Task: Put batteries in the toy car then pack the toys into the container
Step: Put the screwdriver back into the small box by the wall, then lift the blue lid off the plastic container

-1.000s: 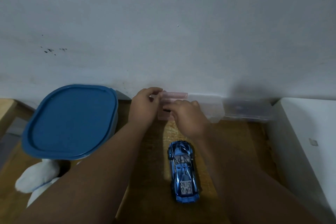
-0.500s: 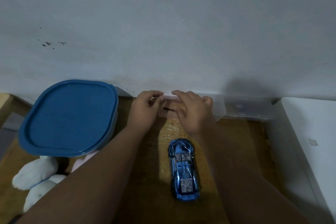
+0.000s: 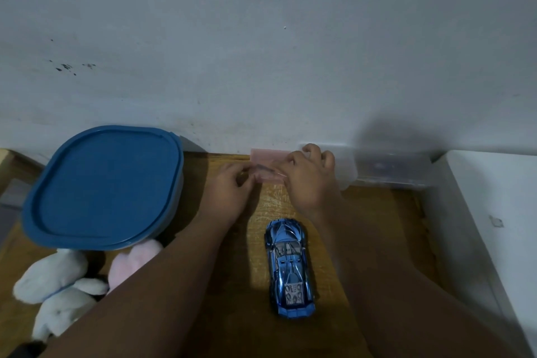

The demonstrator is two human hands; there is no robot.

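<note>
Head view. Since the earlier frame my right hand [image 3: 308, 183] has shifted right, so more of the pink case [image 3: 268, 154] shows, and the left hand [image 3: 232, 187] has drawn slightly toward me. The car [image 3: 290, 267] has not moved.

1. Case: it stands on the counter [image 3: 232, 314] against the wall [image 3: 261, 52], between both hands. A dark item at its near edge is too blurred to identify.
2. Left hand: the fingers [image 3: 247, 174] and thumb are curled and pinch the case's near left corner.
3. Right hand: the fingers [image 3: 312, 151] are curled over the case's right end, with the thumb on its near edge. The fingertips reach the clear box [image 3: 345, 174] just beside it.
4. Car: blue, upright on its wheels on the counter, lying lengthwise between my forearms, nearer to me than the case and apart from both hands.
5. Container [image 3: 101, 189]: at left by the wall, its blue lid on.
6. Plush toys [image 3: 58, 285]: white and pink, lying on the counter at the container's near side, touching it.
7. A second clear box [image 3: 392, 168] and a white block [image 3: 494, 227] stand at right.
</note>
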